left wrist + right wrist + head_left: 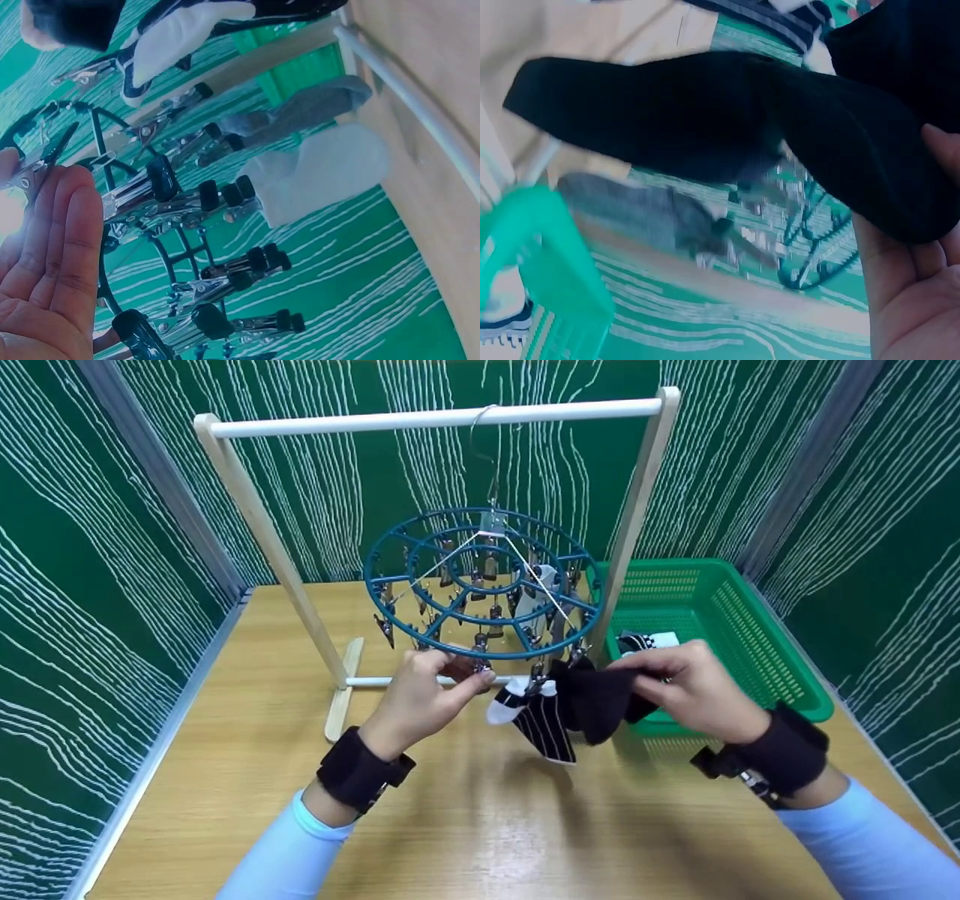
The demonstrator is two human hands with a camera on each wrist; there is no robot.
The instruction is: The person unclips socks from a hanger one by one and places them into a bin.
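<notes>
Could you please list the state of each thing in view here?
Round clip hanger: hanging from rail.
Striped sock: clipped, hanging.
Black sock: held by right hand.
Left hand: pinching a clip.
Green basket: holds one sock.

Light blue sleeves, black wrist straps, possibly a metal buckle.

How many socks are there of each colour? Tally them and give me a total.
Black, in the right hand: 1 black sock
Black with white stripes, clipped on the hanger: 1 striped sock
Grey, on the hanger: 1 grey sock
White, on the hanger: 1 white sock
Black and white, in the green basket: 1 patterned sock
Total: 5
</notes>
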